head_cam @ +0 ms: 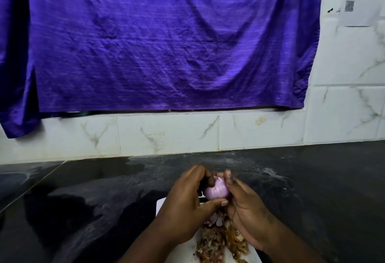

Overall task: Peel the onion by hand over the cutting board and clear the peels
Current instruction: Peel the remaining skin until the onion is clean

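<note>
**Fig. 1 (head view).** The L hand [185,204] had its fingers [201,173] curled over the top of the onion [216,189], w/ the thumb [220,202] pressed up under the bulb. The fingertips met at the tip and appeared to pinch a pale scrap of skin there, but the contact was too small to read for certain. The R hand [245,208] set its thumb [228,174] upright against the onion's upper right side. Its other fingers lay behind and below the bulb, mostly hidden, so spread vs. together cannot be told. The 2 hands held the onion between them in the air, just above the far end of the cutting board [160,205].

**Onion.** It was small and round. The visible side was smooth, glossy and pale purple w/ fine lengthwise lines. No brown papery skin showed there; the far side was hidden.

**Progress (judged).** Peeling was approx. finished, w/ at most 1 last scrap at the tip. The peels [220,239], brown and papery w/ a few purple bits, lay heaped on the board between the wrists. Clearing was thus not yet done.

**Surroundings.** The board sat on a dark counter [312,189], w/ a marbled tile wall [166,131] behind it and a purple cloth [166,44] hanging over the wall.
</note>
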A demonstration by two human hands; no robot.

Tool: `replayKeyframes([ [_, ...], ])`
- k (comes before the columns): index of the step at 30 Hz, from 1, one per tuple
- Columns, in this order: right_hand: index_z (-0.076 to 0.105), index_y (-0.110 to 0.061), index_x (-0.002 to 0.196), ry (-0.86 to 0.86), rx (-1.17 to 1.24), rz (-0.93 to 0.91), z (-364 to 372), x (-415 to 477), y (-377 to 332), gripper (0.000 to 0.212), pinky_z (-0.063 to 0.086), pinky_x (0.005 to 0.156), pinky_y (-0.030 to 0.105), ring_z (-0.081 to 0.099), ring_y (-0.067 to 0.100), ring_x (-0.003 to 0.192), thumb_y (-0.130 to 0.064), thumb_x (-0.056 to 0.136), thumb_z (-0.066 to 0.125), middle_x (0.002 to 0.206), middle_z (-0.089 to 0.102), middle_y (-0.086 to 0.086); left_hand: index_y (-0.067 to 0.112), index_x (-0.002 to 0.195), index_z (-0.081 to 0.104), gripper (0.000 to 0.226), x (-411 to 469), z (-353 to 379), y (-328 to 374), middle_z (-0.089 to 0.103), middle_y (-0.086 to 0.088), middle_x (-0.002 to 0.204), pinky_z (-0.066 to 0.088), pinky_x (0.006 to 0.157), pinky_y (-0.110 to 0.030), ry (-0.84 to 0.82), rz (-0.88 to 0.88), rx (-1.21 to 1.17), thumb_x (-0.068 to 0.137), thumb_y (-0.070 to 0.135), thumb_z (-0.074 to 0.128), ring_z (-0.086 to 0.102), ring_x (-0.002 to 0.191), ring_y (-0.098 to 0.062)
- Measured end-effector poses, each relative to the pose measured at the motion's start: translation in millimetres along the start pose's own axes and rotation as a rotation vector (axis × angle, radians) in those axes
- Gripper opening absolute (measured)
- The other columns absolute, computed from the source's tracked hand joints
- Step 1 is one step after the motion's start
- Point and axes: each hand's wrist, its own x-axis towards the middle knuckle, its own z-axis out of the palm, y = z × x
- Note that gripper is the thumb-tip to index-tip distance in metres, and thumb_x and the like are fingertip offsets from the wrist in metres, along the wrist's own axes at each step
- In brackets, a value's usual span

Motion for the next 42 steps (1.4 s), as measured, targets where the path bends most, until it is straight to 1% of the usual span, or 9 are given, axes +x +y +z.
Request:
replayKeyframes([
  [7, 0.068, 0.005, 0.114, 0.038, 0.095, -0.034, 0.9, 2.6, 0.8, 0.05, 0.064, 0.081, 0.04, 0.074, 0.037, 0.096, -0.036, 0.093, 0.049, 0.113, 0.072, 0.032, 0.023, 0.084, 0.052, 0.027, -0.9, 5.9, 1.1, 0.053, 0.013, 0.085, 0.042, 0.066, -0.024, 0.044, 0.084, 0.115, 0.091, 0.034, 0.075, 0.052, 0.08, -0.009],
  [16, 0.049, 0.015, 0.126, 0.17, 0.205, -0.058, -6.5, 7.0, 4.1, 0.071, 0.061, 0.078, 0.044, 0.062, 0.043, 0.108, -0.047, 0.092, 0.059, 0.126, 0.058, 0.042, 0.03, 0.08, 0.056, 0.029, 0.3, 4.5, -1.4, 0.056, 0.016, 0.082, 0.04, 0.067, -0.014, 0.028, 0.054, 0.061, 0.085, 0.029, 0.085, 0.055, 0.079, -0.009],
  [22, 0.061, 0.0, 0.116, 0.16, 0.216, -0.068, -12.1, 9.2, 5.3, 0.047, 0.061, 0.063, 0.036, 0.069, 0.034, 0.09, -0.038, 0.087, 0.061, 0.106, 0.066, 0.028, 0.03, 0.082, 0.052, 0.028, -0.7, 6.8, -0.6, 0.054, 0.014, 0.083, 0.04, 0.064, -0.019, 0.001, 0.055, 0.07, 0.091, 0.028, 0.078, 0.054, 0.078, -0.011],
  [26, 0.067, -0.006, 0.121, 0.214, 0.166, -0.059, -15.0, 11.2, 3.8, 0.056, 0.054, 0.076, 0.043, 0.068, 0.035, 0.092, -0.05, 0.086, 0.061, 0.108, 0.07, 0.029, 0.025, 0.084, 0.056, 0.022, -0.7, 6.4, 2.7, 0.058, 0.01, 0.085, 0.047, 0.067, -0.029, -0.05, 0.064, 0.048, 0.092, 0.029, 0.077, 0.057, 0.082, -0.014],
  [30, 0.063, -0.004, 0.125, 0.351, 0.257, -0.108, -28.1, 16.1, -4.7, 0.061, 0.045, 0.057, 0.026, 0.053, 0.015, 0.069, -0.052, 0.088, 0.057, 0.095, 0.067, 0.012, 0.025, 0.083, 0.058, 0.024, -1.6, 4.3, 3.4, 0.061, 0.007, 0.084, 0.052, 0.071, -0.04, -0.121, 0.009, 0.038, 0.088, 0.034, 0.079, 0.06, 0.082, -0.015],
  [33, 0.064, -0.003, 0.128, 0.234, 0.321, -0.022, -20.6, 12.2, -1.6, 0.059, 0.052, 0.081, 0.036, 0.063, 0.026, 0.088, -0.049, 0.094, 0.049, 0.104, 0.07, 0.018, 0.025, 0.083, 0.06, 0.029, -1.5, 4.1, 1.5, 0.062, 0.008, 0.085, 0.053, 0.07, -0.034, -0.182, -0.052, 0.159, 0.085, 0.047, 0.08, 0.059, 0.082, -0.009],
  [35, 0.062, 0.0, 0.13, 0.195, 0.336, 0.003, -16.1, 9.9, -0.5, 0.049, 0.054, 0.091, 0.042, 0.067, 0.032, 0.1, -0.035, 0.1, 0.046, 0.117, 0.071, 0.024, 0.025, 0.082, 0.062, 0.03, -2.0, 2.2, 1.3, 0.062, 0.01, 0.084, 0.047, 0.065, -0.023, -0.162, -0.064, 0.202, 0.085, 0.05, 0.078, 0.058, 0.082, -0.006],
  [39, 0.052, 0.002, 0.139, 0.125, 0.272, -0.048, -18.4, 12.3, -3.7, 0.044, 0.057, 0.099, 0.042, 0.07, 0.034, 0.116, -0.008, 0.096, 0.052, 0.13, 0.067, 0.026, 0.029, 0.081, 0.058, 0.024, -2.3, -0.1, -0.1, 0.06, 0.015, 0.083, 0.035, 0.062, -0.012, -0.049, -0.076, 0.283, 0.087, 0.047, 0.073, 0.057, 0.083, 0.0],
  [42, 0.059, -0.01, 0.134, 0.085, 0.077, -0.071, -16.5, 10.1, -1.5, 0.049, 0.059, 0.096, 0.035, 0.069, 0.029, 0.119, -0.007, 0.086, 0.065, 0.128, 0.072, 0.012, 0.04, 0.099, 0.056, 0.029, -0.7, -1.4, -3.3, 0.058, 0.023, 0.099, 0.043, 0.072, -0.015, 0.075, -0.074, 0.23, 0.084, 0.05, 0.079, 0.056, 0.096, 0.003],
])
